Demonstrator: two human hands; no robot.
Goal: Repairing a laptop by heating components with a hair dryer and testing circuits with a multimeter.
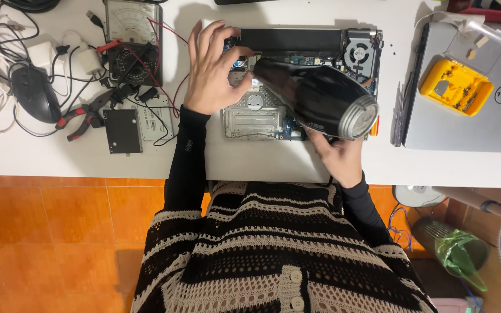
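Observation:
An opened laptop base (262, 116) lies on the white table (59, 159) with its circuit board, metal drive bay and cooling fan (359, 53) exposed. My right hand (337, 155) grips a black hair dryer (314, 95) by the handle; its nozzle points up-left at the board's upper left part. My left hand (213, 66) rests on that same part of the laptop, fingers spread and fingertips touching a component near the nozzle.
Left of the laptop lie an analog multimeter (131, 35) with red leads, red-handled pliers (85, 116), a bare drive (123, 130), a black mouse (33, 93) and tangled cables. A closed silver laptop (465, 127) at right carries a yellow screwdriver-bit case (456, 87). A bin (450, 246) stands on the orange floor.

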